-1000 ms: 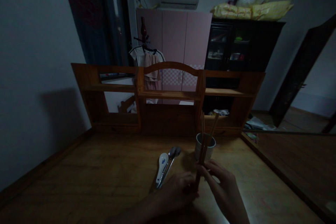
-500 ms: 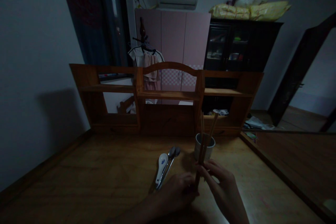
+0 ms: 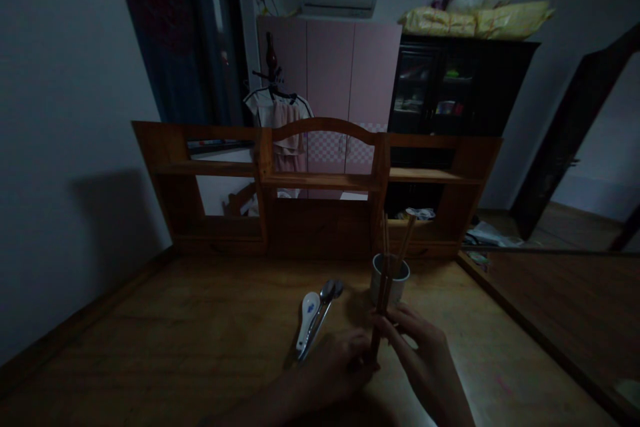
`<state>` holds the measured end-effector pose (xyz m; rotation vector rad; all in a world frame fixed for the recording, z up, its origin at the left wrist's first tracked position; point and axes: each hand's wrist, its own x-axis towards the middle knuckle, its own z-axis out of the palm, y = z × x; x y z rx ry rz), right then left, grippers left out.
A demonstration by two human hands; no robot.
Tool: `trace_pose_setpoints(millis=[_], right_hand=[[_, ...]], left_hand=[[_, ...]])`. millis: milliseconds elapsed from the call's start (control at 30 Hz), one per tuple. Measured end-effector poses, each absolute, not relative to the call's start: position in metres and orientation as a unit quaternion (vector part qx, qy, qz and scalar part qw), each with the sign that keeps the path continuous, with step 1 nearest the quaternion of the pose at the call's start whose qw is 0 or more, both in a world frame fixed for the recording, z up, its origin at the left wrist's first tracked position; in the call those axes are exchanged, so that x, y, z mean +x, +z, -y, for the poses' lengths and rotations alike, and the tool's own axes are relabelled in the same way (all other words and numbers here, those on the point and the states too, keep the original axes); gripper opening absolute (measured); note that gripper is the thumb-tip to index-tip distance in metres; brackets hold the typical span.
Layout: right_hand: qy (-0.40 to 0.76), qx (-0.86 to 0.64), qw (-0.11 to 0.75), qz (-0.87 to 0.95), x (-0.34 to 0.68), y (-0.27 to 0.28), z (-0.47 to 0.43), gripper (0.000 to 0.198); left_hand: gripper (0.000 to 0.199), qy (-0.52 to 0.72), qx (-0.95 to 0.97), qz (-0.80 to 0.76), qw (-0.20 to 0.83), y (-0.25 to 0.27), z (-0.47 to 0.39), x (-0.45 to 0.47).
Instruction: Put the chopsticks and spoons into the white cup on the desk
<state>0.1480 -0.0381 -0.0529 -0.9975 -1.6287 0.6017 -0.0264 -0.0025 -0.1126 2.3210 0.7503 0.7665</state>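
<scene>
Brown chopsticks (image 3: 383, 293), slim bundle: lower part of the frame, right of centre, slightly tilted; whether any stand inside the cup cannot be told. Right hand (image 3: 424, 341), lower right: fingertips pinched on the bundle. Left hand (image 3: 343, 361), lower centre: fingers curled around its bottom end. Pale cup (image 3: 399, 292): just behind. White spoon (image 3: 307, 320), two metal spoons (image 3: 327, 290): close together, left of the cup, on a wooden table (image 3: 200, 327).
</scene>
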Motion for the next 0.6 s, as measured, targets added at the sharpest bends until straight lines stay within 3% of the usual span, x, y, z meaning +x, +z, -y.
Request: trace_pose_setpoints(millis=[167,600], right_hand=[[0.260,-0.417,0.540,0.683,0.1484,-0.0537,0.0392,0.019],[0.253,-0.426,0.526,0.692,0.1470,-0.0507,0.0393,0.021]], left_hand=[[0.004,0.294,0.867,-0.287,0.282,-0.1098,0.0039,-0.0266],[0.006,0.291,0.867,-0.289,0.282,-0.1117,0.0036,-0.0278]])
